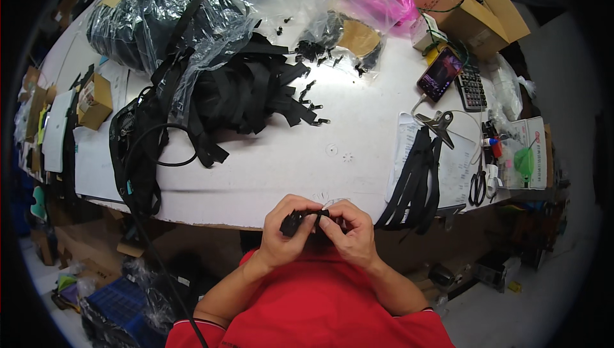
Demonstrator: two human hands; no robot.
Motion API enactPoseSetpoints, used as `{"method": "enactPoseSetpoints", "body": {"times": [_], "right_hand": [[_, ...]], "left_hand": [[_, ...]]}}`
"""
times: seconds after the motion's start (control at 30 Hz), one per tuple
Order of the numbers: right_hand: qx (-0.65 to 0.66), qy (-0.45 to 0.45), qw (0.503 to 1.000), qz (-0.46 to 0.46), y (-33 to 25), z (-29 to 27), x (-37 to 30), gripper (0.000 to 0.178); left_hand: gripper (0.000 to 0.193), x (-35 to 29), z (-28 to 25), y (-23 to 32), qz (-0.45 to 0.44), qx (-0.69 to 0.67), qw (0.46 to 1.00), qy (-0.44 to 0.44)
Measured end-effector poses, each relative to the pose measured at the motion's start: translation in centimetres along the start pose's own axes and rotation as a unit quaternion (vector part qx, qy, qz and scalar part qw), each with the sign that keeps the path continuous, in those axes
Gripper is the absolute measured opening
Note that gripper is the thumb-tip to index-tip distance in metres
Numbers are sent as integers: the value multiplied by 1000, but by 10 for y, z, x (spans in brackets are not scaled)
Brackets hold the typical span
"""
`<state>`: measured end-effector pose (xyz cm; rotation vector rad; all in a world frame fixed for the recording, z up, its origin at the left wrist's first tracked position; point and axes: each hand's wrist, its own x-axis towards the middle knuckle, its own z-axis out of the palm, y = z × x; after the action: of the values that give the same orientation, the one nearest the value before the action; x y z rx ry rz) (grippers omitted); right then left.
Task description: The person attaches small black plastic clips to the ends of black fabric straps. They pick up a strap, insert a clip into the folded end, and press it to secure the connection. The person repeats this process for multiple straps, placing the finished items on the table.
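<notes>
Fingers (332,230) of left hand (281,239) and right hand (357,233) are grasping black piece (292,222), holding it near desk (358,178) edge.

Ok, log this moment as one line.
left hand: holding black material | right hand: pinching black material | black strips: heaped left on table | phone: right

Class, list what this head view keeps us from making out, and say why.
Head view: much of the black piece, hidden by the left hand and right hand.
Head view: lower end of the black cable, cut off by the bottom edge.
Head view: the print on the papers, too small, partly covered by black strips.
</notes>
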<state>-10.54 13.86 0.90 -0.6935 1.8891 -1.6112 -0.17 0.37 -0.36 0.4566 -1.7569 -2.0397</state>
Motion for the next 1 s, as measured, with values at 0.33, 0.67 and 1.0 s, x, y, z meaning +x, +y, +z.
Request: {"method": "enactPoseSetpoints", "body": {"times": [0.33, 0.67, 1.0], "right_hand": [[24, 9, 1000, -15, 9, 3, 0, 6], [-25, -21, 999, 11, -9, -2, 1, 12], [-28, -6, 998, -63, -12, -8, 8, 13]], "left_hand": [[15, 0, -1, 2, -5, -6, 1000, -9], [10, -2, 3, 4, -15, -3, 1000, 21], [4, -6, -1, -4, -42, -65, 997, 5]]}}
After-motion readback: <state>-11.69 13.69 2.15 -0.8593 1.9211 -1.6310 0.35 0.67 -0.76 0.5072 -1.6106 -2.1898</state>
